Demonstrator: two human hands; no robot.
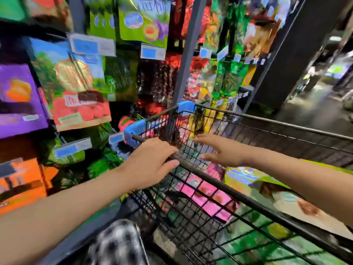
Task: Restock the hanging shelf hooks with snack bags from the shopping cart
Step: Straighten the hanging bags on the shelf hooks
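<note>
Near: the shopping cart (238,193) holds the snack bags (208,199), pink and green, lying below its left rim. Middle: the left hand (152,161) curls at the rim against a dark bag (170,134), its grip lost in blur, and the right hand (215,150) reaches in, fingers spread and empty. Far: hung packs (76,88) crowd the shelf, so a bag pulled up carelessly could snag the wire mesh or dislodge them.
</note>
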